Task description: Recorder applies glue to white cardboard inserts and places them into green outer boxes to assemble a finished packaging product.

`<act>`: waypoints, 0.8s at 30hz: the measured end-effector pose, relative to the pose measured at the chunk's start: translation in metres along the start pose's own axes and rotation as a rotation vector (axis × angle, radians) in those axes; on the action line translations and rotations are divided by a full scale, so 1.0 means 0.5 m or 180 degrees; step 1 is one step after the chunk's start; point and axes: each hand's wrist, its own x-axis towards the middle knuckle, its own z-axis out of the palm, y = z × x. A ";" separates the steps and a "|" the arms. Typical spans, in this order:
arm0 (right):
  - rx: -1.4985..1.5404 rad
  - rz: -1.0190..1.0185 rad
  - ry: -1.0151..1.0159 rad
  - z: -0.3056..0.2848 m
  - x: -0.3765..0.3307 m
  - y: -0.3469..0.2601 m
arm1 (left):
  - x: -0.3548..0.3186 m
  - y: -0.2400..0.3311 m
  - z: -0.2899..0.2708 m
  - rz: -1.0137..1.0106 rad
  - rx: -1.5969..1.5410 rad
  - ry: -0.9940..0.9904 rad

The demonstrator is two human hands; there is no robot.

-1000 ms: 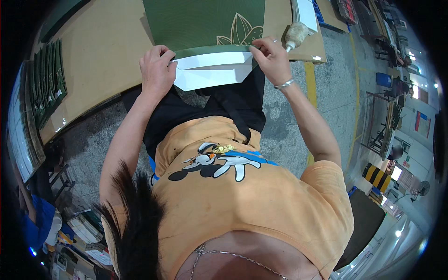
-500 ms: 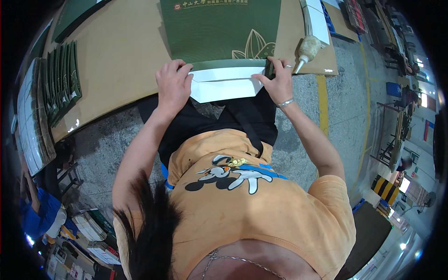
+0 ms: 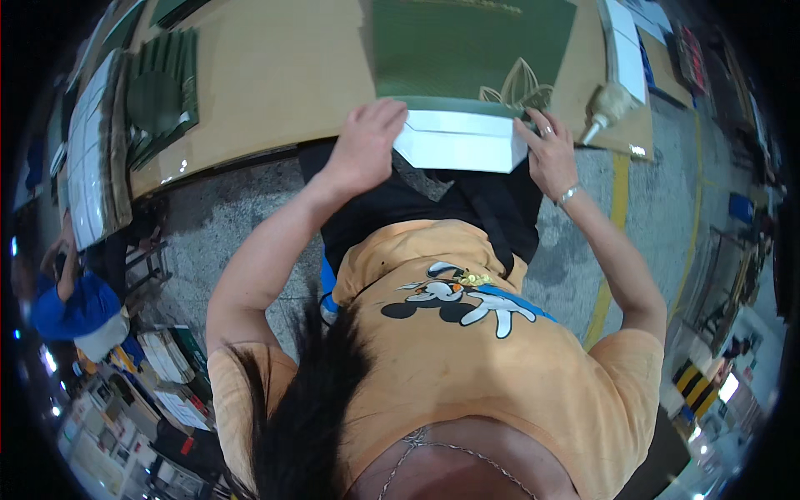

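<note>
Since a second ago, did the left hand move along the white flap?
Cannot tell. The left hand presses the white flap at its left end, by the green sheet, as before. The whole view shifted, so any slide is unclear.

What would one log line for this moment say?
left hand: pressing white flap | right hand: on flap's other end | green sheet: flat on brown table
</note>
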 end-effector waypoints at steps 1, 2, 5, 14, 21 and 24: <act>0.0053 0.0095 -0.0156 -0.003 -0.008 -0.009 | -0.016 0.006 -0.006 -0.0047 0.0284 -0.0176; 0.0012 0.0117 -0.0220 0.001 -0.029 -0.007 | -0.017 0.020 -0.003 -0.0353 0.0127 -0.0728; 0.0065 0.0123 -0.0276 0.007 -0.058 -0.024 | -0.047 0.031 0.006 -0.0410 0.0127 -0.0503; 0.0348 0.0210 -0.0269 0.018 -0.081 -0.001 | -0.027 0.039 0.026 -0.0187 -0.0081 0.0173; 0.0789 0.0726 0.0027 0.047 -0.002 0.025 | 0.033 0.024 0.043 -0.0782 -0.0564 0.0233; 0.0816 0.1489 0.0203 0.084 0.007 0.004 | 0.053 0.058 0.070 -0.1364 -0.0225 0.0696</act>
